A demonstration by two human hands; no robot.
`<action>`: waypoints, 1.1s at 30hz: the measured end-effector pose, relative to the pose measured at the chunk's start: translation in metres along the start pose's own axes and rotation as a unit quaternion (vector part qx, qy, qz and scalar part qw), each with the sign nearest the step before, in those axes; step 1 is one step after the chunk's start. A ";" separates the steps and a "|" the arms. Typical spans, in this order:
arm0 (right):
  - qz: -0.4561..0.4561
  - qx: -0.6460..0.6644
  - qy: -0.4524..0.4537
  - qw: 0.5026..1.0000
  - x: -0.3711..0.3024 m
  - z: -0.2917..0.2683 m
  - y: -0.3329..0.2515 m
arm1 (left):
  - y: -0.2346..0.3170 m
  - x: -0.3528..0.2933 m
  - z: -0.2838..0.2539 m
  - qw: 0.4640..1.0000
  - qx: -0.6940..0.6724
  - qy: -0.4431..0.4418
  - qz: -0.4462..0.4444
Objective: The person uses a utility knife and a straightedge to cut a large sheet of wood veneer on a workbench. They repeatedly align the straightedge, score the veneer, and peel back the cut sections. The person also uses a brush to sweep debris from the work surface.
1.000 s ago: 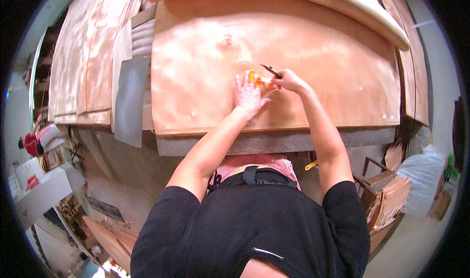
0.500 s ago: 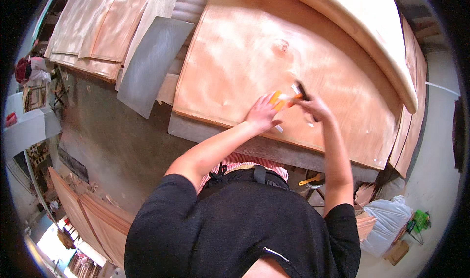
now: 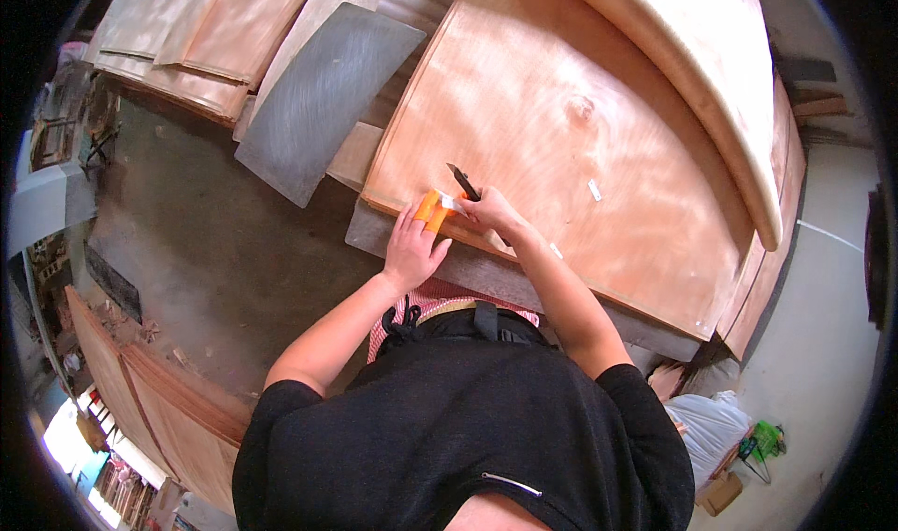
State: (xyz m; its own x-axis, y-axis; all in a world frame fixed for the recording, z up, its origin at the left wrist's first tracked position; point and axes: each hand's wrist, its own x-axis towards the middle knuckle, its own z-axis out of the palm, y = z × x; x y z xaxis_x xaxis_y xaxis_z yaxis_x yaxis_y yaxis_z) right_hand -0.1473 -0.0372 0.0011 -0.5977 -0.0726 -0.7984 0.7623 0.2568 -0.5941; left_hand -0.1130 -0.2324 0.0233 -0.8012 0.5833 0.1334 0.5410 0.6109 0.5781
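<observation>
A large pale wood veneer sheet lies on a stack in front of me. At its near left edge, my left hand grips a bright orange thing, perhaps a roll of tape, between fingers and thumb. My right hand is closed around a slim dark utility knife, its tip pointing up and left. A small white piece sits between the orange thing and my right fingers; whether it is attached cannot be told.
Small white scraps lie on the veneer. A long rolled wooden edge curves along its far right side. A grey metal sheet leans out at the left, beside more veneer stacks. A white plastic bag stands at the lower right.
Both hands have moved left along the veneer's near edge, toward its left corner, with the orange thing and the knife. The whole view has shifted slightly too.
</observation>
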 end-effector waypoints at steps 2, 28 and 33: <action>-0.004 -0.039 0.004 0.999 0.002 -0.001 0.005 | 0.001 0.008 0.007 0.997 0.049 -0.055 -0.016; -0.144 -0.016 0.056 0.988 -0.044 -0.061 -0.053 | -0.013 0.045 -0.029 0.991 -0.109 -0.063 -0.033; -0.209 0.107 0.091 0.968 -0.039 -0.035 -0.041 | 0.012 0.092 -0.062 0.991 -0.084 0.074 0.070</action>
State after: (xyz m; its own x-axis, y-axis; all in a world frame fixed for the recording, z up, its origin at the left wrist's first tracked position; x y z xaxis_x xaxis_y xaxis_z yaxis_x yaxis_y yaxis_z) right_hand -0.1643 -0.0110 0.0600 -0.8837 0.0488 -0.4655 0.4672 0.0341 -0.8835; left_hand -0.1964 -0.2045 0.0919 -0.7571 0.5636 0.3304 0.6089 0.4256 0.6694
